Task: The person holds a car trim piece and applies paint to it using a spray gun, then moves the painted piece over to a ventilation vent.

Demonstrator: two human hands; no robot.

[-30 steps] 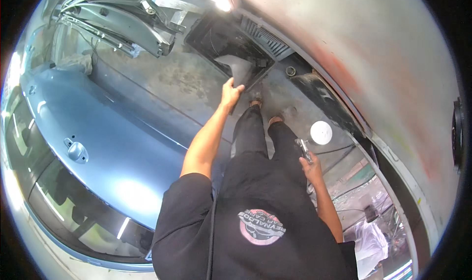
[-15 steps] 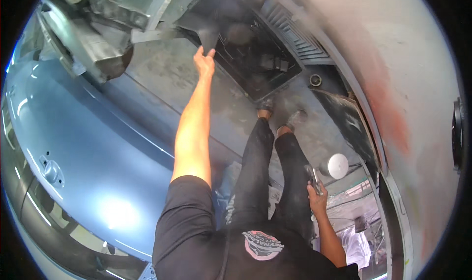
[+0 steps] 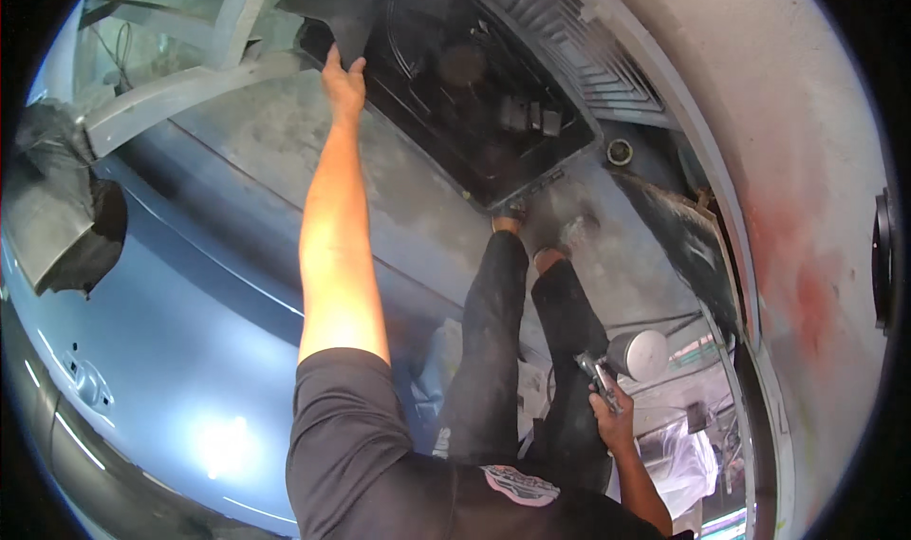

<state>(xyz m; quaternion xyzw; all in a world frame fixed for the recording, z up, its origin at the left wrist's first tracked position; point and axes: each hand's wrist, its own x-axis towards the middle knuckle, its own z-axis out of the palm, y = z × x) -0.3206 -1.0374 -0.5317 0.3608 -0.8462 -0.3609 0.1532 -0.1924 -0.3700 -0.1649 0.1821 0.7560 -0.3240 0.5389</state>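
- Two grips stand well apart: the left hand (image 3: 343, 89) pinches the narrow near end of a dark flared piece (image 3: 343, 13) (its kind is unclear), which widens beyond the fingers, by the far-left side of a black panel (image 3: 427, 113).
- Right hand (image 3: 615, 417), at near right, wraps around a spray gun (image 3: 600, 381) whose long axis slants far and left.
- Pale cup (image 3: 648, 355) sits just right of the gun.
- Blue car panel (image 3: 190, 331) lies left and near of the left hand, the nearer one.

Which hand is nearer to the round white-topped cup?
Right: the right hand grips the spray gun beside the cup; the left hand is farther away, holding a dark piece.
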